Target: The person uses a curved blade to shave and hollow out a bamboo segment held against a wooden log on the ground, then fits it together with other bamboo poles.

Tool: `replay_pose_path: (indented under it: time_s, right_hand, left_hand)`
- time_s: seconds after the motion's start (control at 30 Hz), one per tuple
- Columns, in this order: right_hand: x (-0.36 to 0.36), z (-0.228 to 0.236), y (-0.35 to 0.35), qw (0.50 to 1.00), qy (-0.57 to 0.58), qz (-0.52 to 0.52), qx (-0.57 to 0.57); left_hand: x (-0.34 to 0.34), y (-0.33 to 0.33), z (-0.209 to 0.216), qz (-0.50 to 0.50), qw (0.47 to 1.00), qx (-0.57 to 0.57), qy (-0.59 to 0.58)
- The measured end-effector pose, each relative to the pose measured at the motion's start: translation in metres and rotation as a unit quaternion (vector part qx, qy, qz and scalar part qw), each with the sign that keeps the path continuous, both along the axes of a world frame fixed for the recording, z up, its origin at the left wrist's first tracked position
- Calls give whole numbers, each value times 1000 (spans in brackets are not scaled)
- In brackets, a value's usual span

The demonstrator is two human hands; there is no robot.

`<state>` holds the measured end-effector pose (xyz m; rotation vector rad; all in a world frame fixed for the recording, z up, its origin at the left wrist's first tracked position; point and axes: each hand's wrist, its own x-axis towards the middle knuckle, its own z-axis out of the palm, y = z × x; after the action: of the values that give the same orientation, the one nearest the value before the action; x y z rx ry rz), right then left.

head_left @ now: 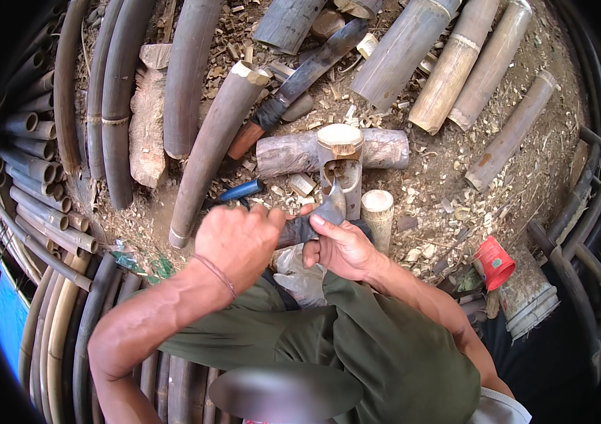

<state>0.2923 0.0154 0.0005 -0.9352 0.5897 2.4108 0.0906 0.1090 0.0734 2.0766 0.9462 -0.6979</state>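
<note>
From the head view, here's the left hand (238, 237), curled into a tight fist around the dark handle end of a pointed tool (331, 206). And the right hand (346, 249) is on it too, thumb and fingers pinching near the grey metal blade! The tool lies crosswise above the lap, its tip up at a hollowed bamboo piece (352, 191); whether they touch, I can't tell. That piece rests across a lying log (290, 153), with a short pale block (377, 219) just right of it. Near the left hand, a blue tube-shaped thing (241, 190); beyond it, a long dark blade (323, 62) with an orange-brown grip. Bamboo poles (219, 148) crowd the upper left, chips litter the ground (449, 166), and over right, a red cup (495, 263) sits against a pale bucket (530, 300).
</note>
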Motion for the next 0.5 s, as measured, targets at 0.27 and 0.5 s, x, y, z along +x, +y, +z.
replay_pose_path:
  time_s: [0.27, 0.5]
  right_hand:
    - [13, 14, 17, 986, -128, 106, 16]
    - [36, 37, 14, 941, -190, 223, 171]
  left_hand:
    - [-9, 3, -41, 62, 971, -225, -59]
    - [12, -80, -31, 209, 960, -48, -181]
